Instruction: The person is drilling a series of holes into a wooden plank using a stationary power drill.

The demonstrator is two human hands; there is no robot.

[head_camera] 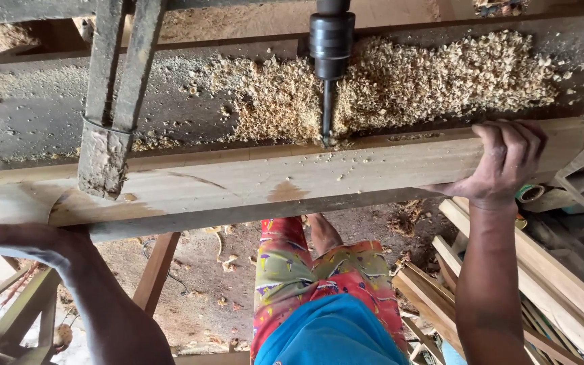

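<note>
Gripping the long wooden beam (pixel 251 179) near its far end, the right hand (pixel 505 162) curls its fingers over the top edge. The left hand (pixel 15 236) touches the opposite end; its closure cannot be determined. The drill bit (pixel 328 111) meets the beam's upper edge amid wood shavings (pixel 407 81).

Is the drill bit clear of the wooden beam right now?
No, the tip of the drill bit meets the top edge of the wooden beam, with wood shavings piled behind it.
</note>
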